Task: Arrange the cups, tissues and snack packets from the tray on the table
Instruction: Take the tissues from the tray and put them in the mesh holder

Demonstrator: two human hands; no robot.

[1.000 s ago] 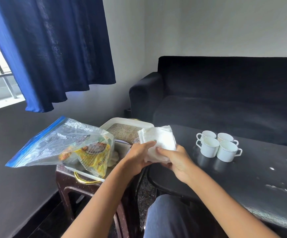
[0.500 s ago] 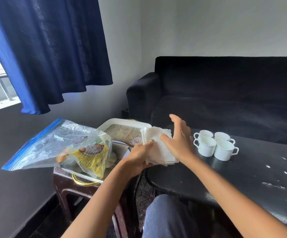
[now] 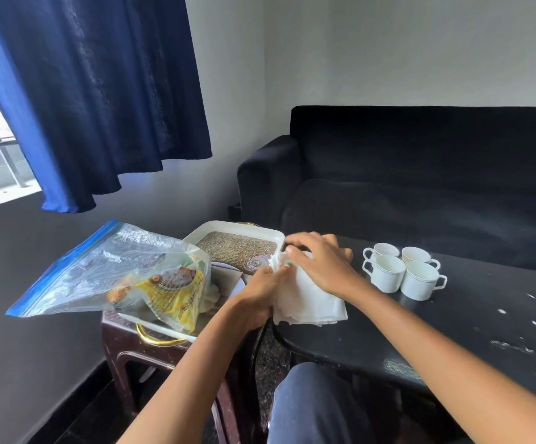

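Fingers of left hand (image 3: 260,296) curled round the tissues (image 3: 311,304) at their left edge; right hand (image 3: 322,267) fingers lay flat on top. Stack rested at the near-left rim of the table (image 3: 340,344), beside the tray (image 3: 234,226). Risk: loose sheets fanning or sliding off on release.

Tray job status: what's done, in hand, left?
Done: four cups stand grouped on the table. In hand: left hand grips the tissues at the table's near edge, right hand lies over them. Left: snack packets, inside a clear bag on the tray.
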